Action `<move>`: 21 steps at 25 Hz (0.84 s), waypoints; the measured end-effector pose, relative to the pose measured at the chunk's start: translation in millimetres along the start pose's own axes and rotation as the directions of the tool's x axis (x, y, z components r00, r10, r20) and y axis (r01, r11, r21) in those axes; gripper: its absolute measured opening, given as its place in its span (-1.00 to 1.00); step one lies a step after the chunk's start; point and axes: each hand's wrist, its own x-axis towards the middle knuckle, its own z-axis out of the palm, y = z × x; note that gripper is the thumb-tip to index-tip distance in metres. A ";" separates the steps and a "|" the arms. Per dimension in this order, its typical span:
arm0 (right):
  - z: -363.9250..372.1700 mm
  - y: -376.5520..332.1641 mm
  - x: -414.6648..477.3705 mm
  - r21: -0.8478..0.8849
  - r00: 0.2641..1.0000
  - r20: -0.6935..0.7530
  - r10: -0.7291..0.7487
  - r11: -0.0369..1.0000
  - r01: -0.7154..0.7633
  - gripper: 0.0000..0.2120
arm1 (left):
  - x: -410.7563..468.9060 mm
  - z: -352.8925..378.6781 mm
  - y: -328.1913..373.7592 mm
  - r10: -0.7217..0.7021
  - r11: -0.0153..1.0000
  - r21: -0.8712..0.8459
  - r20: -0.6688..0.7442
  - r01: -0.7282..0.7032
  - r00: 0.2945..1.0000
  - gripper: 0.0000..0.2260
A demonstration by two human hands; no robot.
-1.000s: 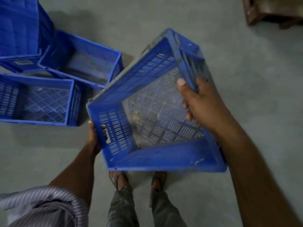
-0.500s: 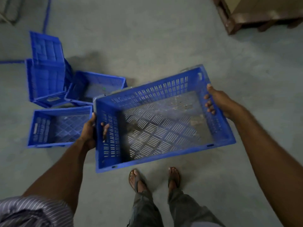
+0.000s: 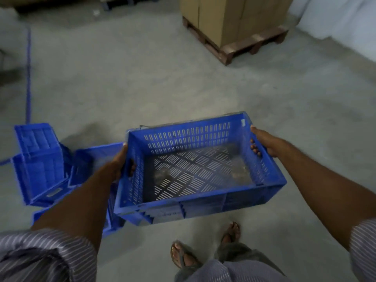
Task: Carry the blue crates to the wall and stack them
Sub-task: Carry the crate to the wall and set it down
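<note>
I hold an empty blue slotted crate [image 3: 195, 202] level in front of me, above the floor. My left hand [image 3: 120, 163] grips the handle slot in its left end wall. On the right end wall, my right hand [image 3: 264, 142] grips the rim with fingers curled inside. Some dirt lies on the crate's perforated bottom. Other blue crates [image 3: 40, 165] sit on the floor at the left, one tipped on its side, partly hidden behind my left arm.
A wooden pallet [image 3: 230, 50] loaded with cardboard boxes [image 3: 227, 15] stands ahead to the right. A pale wall [image 3: 341, 21] rises at the far right. A blue line [image 3: 28, 78] runs along the grey concrete floor at the left. My sandalled feet [image 3: 181, 255] are below the crate.
The crate went from tilted on edge to level and was raised. My right hand shifted from the long rim to the right end. The view swung up and right, revealing the pallet.
</note>
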 end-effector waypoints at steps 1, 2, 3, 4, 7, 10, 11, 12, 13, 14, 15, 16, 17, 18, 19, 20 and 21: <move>-13.7 3.9 -0.8 0.019 0.999 -0.024 0.022 1.000 -0.021 -0.41 | -1.3 16.0 14.5 0.015 0.999 0.043 0.012 -0.016 1.000 -0.30; -28.5 8.4 -0.2 0.036 0.998 -0.044 0.037 0.999 -0.035 -0.40 | -1.9 33.3 26.0 0.024 0.995 0.091 0.019 -0.026 1.000 -0.30; -47.7 11.1 0.0 0.059 0.997 -0.061 0.045 0.997 -0.041 -0.40 | -1.8 53.5 41.1 0.022 0.991 0.133 0.025 -0.025 0.999 -0.30; -67.2 13.6 2.1 0.081 0.996 -0.074 0.055 0.995 -0.049 -0.39 | -1.0 72.5 57.2 0.023 0.986 0.166 0.021 -0.027 1.000 -0.30; -130.4 27.9 13.0 0.144 0.987 -0.114 0.109 0.985 -0.092 -0.39 | 1.9 141.4 105.1 0.056 0.964 0.254 0.072 -0.072 0.996 -0.33; -179.5 33.7 26.9 0.183 0.986 -0.137 0.097 0.980 -0.071 -0.36 | 11.6 197.5 148.7 0.049 0.940 0.331 0.115 -0.085 0.992 -0.36; -190.2 32.5 27.9 0.181 0.986 -0.138 0.093 0.981 -0.067 -0.36 | 13.0 211.9 160.1 0.074 0.942 0.318 0.123 -0.110 0.990 -0.37; -208.6 32.3 30.5 0.201 0.984 -0.154 0.088 0.978 -0.056 -0.36 | 16.3 234.5 172.2 0.090 0.932 0.338 0.133 -0.131 0.987 -0.37; -228.5 31.3 34.8 0.238 0.979 -0.191 0.077 0.971 -0.030 -0.36 | 20.7 259.1 186.5 0.116 0.921 0.356 0.137 -0.158 0.984 -0.36; -246.3 29.6 39.1 0.270 0.971 -0.231 0.063 0.963 0.002 -0.37 | 21.9 282.0 201.2 0.138 0.913 0.366 0.144 -0.182 0.980 -0.35; -262.5 26.9 43.3 0.285 0.961 -0.272 0.050 0.958 0.031 -0.37 | 24.3 303.7 215.6 0.170 0.905 0.368 0.152 -0.215 0.974 -0.35; -277.8 23.9 47.5 0.291 0.947 -0.320 0.039 0.955 0.060 -0.38 | 28.5 325.7 230.5 0.209 0.895 0.365 0.162 -0.256 0.964 -0.35; -289.9 19.5 52.0 0.293 0.926 -0.377 0.028 0.952 0.090 -0.38 | 35.9 345.7 243.9 0.256 0.881 0.366 0.164 -0.299 0.953 -0.34; -302.5 13.6 58.5 0.300 0.899 -0.438 0.023 0.946 0.123 -0.37 | 44.4 368.3 259.5 0.303 0.861 0.375 0.165 -0.344 0.939 -0.34; -312.8 7.8 66.4 0.301 0.869 -0.495 0.020 0.942 0.150 -0.36 | 53.1 387.7 273.8 0.351 0.845 0.369 0.164 -0.388 0.922 -0.35; -323.0 2.0 76.4 0.292 0.838 -0.545 0.021 0.942 0.166 -0.35 | 62.9 406.0 288.3 0.405 0.824 0.360 0.168 -0.438 0.899 -0.35; -333.9 -5.2 87.1 0.280 0.805 -0.593 0.024 0.943 0.178 -0.33 | 73.2 426.0 304.7 0.453 0.800 0.355 0.172 -0.484 0.875 -0.35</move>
